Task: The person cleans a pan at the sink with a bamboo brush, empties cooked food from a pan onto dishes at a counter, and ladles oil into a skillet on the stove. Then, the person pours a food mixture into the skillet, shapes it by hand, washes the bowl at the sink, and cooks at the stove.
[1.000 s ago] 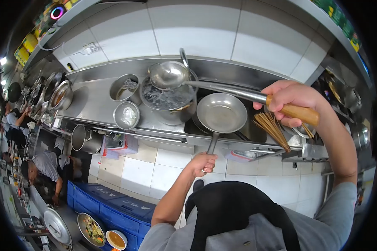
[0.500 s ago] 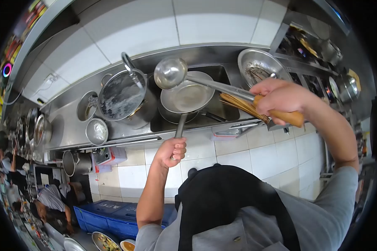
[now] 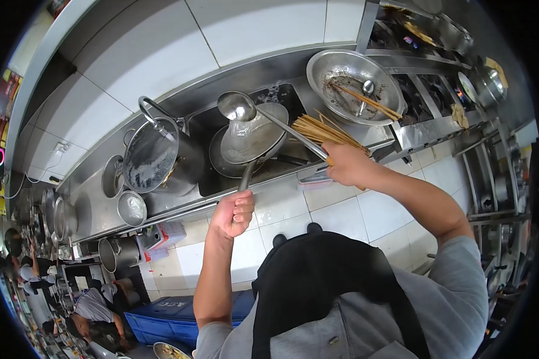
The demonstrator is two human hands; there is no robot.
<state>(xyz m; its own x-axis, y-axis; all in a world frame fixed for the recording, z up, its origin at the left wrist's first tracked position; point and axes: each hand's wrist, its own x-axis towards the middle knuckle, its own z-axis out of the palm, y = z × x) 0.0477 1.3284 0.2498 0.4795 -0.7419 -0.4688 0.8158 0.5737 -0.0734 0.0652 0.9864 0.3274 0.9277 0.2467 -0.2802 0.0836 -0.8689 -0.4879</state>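
Metal pan tight in left fingers — glassy liquid below round steel ladle tight in right fingers

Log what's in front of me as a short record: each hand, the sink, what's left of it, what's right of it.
Left hand: grips a pan by its handle
Right hand: holds a ladle, tipping water into that pan
Sink: second pan inside, below the held one
Left of sink: large pot, tap over it
Right of sink: metal bowl with chopsticks and spoon
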